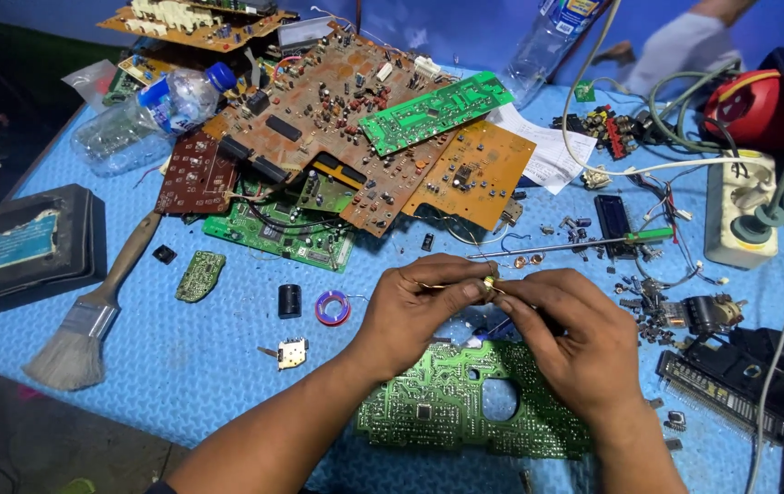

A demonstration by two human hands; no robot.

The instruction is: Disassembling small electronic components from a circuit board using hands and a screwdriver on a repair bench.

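Nearest to me lies a green circuit board with a round hole, flat on the blue foam mat, solder side up, just under my wrists.

Above it I hold a small component between both hands. I cannot tell exactly what it is; it looks like a tiny metal part with thin leads. I judge it very light, stiff in the body, but with legs that bend or break easily, and a little slippery for bare fingers. The best hold is on the body, with the fingertips, not on the leads.

My left hand is nearly closed, thumb and forefinger pinching the part from the left side. My right hand is also curled closed, its fingertips touching the same part from the right, so the two hands meet at it.

Around: a paintbrush at the left, a black capacitor and a small spool of solder wire near the left hand, a green-handled screwdriver just behind the hands, and a pile of brown and green boards farther back.
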